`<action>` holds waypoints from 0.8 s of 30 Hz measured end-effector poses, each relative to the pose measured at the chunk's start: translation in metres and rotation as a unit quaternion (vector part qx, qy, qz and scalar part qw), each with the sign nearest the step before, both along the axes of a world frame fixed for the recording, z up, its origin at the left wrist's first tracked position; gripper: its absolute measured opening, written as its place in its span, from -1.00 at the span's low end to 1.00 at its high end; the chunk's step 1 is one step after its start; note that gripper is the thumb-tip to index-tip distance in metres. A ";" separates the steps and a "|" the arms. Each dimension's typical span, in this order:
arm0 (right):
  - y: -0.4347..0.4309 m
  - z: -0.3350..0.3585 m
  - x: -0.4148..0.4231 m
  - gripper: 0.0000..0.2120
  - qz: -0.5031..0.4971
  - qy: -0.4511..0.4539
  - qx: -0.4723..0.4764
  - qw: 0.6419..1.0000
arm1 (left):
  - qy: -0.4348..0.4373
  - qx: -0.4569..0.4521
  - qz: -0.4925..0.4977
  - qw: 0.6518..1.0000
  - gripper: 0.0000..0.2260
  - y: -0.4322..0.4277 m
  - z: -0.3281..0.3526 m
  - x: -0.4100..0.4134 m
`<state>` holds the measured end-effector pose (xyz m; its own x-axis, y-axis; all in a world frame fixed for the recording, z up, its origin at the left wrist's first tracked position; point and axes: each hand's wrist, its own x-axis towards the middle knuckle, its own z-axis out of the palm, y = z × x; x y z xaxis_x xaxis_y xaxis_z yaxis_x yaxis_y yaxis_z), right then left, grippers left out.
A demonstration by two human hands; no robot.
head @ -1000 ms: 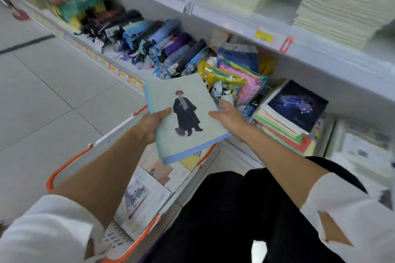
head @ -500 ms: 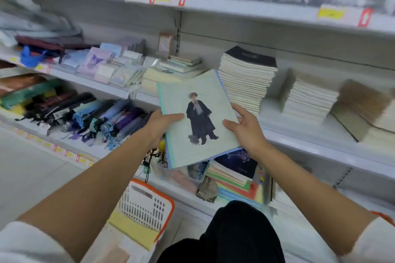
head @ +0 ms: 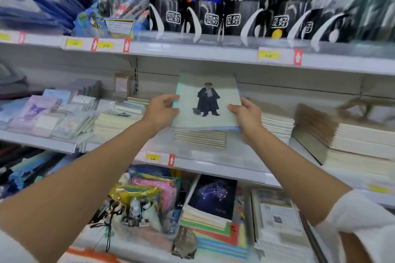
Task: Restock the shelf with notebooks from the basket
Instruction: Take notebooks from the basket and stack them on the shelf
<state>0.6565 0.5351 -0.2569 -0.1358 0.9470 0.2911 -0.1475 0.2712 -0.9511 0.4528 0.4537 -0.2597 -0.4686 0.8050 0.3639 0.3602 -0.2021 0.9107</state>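
A small stack of pale green notebooks [head: 208,102], the top cover showing a figure in a dark coat, is held over the middle shelf [head: 213,160]. My left hand [head: 159,111] grips its left edge and my right hand [head: 245,115] grips its right edge. The stack sits just above a pile of notebooks [head: 201,139] on that shelf; whether it touches the pile I cannot tell. An orange basket rim [head: 89,254] shows at the bottom left edge.
More notebook piles [head: 277,124] and thick pads [head: 342,141] lie to the right, small notebooks [head: 113,119] and sticker packs [head: 38,113] to the left. Black pen holders [head: 213,19] fill the shelf above. Below are a constellation notebook [head: 213,196] and pouches [head: 149,192].
Both hands lifted the notebooks up and forward from in front of the shelf to just over the pile on the middle shelf. The view tilted upward, and the basket dropped almost out of sight.
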 end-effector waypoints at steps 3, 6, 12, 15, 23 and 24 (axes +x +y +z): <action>0.026 0.006 -0.014 -0.78 -0.041 -0.021 -0.036 0.998 | 0.003 0.019 0.030 0.999 -0.73 0.013 -0.001 -0.003; 0.039 -0.001 -0.015 -0.76 -0.070 -0.016 -0.082 0.994 | -0.033 0.056 0.070 0.995 -0.80 0.019 0.000 -0.002; 0.014 -0.032 0.009 -0.71 -0.020 0.010 0.062 0.998 | -0.103 0.076 0.086 0.988 -0.86 0.023 -0.004 -0.002; 0.007 -0.048 0.018 -0.62 0.000 -0.071 0.165 0.984 | -0.149 0.091 0.060 0.983 -0.91 0.024 -0.007 -0.001; 0.037 -0.045 0.007 -0.69 -0.088 -0.167 0.276 0.943 | -0.221 0.081 -0.097 0.967 -0.64 0.025 -0.010 -0.011; 0.041 -0.045 0.006 -0.70 -0.095 -0.171 0.274 0.942 | -0.169 0.068 -0.072 0.981 -0.63 0.029 -0.011 -0.013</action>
